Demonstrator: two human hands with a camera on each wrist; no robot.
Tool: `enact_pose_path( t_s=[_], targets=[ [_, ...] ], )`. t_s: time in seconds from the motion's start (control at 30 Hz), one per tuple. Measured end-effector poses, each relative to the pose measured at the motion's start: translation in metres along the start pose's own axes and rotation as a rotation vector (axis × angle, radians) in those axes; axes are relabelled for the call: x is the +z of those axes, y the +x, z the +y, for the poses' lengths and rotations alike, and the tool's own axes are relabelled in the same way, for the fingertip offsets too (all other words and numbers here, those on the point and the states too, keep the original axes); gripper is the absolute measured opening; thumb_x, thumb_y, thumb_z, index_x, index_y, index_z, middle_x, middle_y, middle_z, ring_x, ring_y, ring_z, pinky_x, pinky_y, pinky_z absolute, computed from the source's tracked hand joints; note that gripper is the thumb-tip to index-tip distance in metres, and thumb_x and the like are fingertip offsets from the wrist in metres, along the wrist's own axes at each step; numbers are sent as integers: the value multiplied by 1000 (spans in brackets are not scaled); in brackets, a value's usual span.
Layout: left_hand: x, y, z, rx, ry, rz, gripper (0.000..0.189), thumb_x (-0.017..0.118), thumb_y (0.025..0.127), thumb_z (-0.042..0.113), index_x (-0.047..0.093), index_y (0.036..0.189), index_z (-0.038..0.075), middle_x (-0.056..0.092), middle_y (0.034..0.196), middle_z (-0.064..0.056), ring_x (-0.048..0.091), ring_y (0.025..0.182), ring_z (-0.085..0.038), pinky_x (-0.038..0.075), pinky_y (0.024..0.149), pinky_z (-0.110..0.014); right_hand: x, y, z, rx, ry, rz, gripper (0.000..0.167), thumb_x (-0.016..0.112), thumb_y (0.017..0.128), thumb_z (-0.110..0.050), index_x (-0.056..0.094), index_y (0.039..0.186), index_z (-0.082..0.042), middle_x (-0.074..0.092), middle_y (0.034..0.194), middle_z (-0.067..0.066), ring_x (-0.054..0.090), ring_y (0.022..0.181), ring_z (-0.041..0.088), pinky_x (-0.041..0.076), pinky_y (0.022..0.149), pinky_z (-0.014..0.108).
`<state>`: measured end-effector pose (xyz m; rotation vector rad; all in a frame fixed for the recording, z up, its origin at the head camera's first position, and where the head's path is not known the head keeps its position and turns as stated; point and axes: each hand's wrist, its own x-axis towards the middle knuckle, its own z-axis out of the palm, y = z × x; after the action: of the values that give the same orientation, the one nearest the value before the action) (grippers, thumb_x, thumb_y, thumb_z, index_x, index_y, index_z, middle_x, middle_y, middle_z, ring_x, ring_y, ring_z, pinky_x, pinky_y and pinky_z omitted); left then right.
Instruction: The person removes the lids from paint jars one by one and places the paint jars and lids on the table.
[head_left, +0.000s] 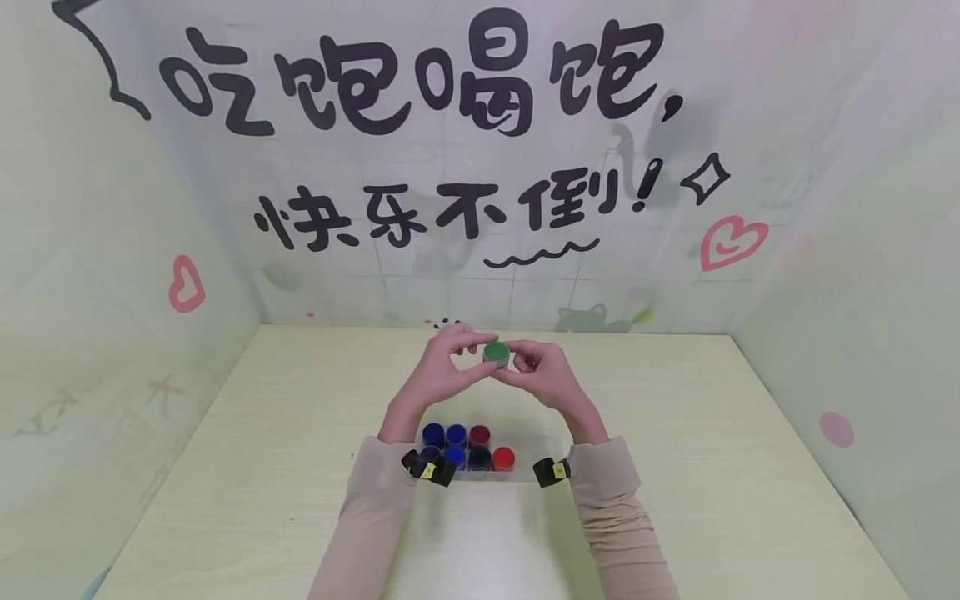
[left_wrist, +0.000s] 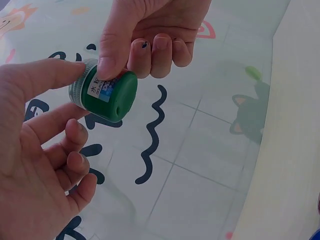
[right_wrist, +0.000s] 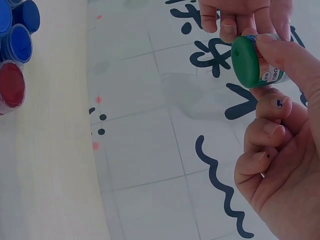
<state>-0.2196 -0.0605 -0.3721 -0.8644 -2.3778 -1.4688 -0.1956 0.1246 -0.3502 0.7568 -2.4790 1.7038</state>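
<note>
i hold a small green jar (head_left: pixel 496 353) up in the air between my 2 hands, above the pale table (head_left: pixel 712 433) and farther from me than the clear tray (head_left: pixel 536 442). it is a short, round pot, deep green along its side. 1 end is a flat green disc (left_wrist: pixel 126 95) with a small dark dimple (left_wrist: pixel 118 111) near its edge, and it faces up toward my head. the other end has a pale, see-through collar (left_wrist: pixel 76 89) with fine ribs. a label (left_wrist: pixel 96 91) wraps the side: white with dark characters and a blue patch in my left wrist view, and in my right wrist view a reddish-orange part and a white patch that reads "deli".

the thumb and index finger of my left hand (head_left: pixel 438 371) are clamped on the ribbed end, with the other 3 fingers loosely bent below. my right hand (head_left: pixel 546 375) pinches the green side, thumb across the label, its other 3 fingers curled in; 1 of those tips carries a blue smudge (left_wrist: pixel 144 44).

in the tray nearer me sit 7 more jars (head_left: pixel 456 435), in blues, reds and darker shades, 1 partly hidden by my left black wristband (head_left: pixel 433 468).
</note>
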Motion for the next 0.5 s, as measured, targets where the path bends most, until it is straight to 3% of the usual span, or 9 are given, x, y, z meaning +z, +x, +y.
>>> enact_pose_path(
  t_s=[0.23, 0.5],
  targets=[
    [2, 0, 0, -44, 16, 40, 28, 80, 75, 18, 66, 96, 7, 52, 81, -1, 42, 79, -18, 35, 70, -35, 1, 0, 0, -22, 4, -2, 28, 69, 80, 3, 64, 106, 13, 34, 57, 2, 29, 51, 10, 29, 53, 22],
    [-1, -1, 0, -5, -7, -4, 33, 75, 80, 12, 68, 111, 6, 55, 84, -6, 43, 82, -19, 35, 71, -32, 1, -1, -1, 11, 1, -7, 28, 70, 81, 1, 65, 106, 10, 33, 57, 1, 30, 51, 11, 29, 54, 24]
  ],
)
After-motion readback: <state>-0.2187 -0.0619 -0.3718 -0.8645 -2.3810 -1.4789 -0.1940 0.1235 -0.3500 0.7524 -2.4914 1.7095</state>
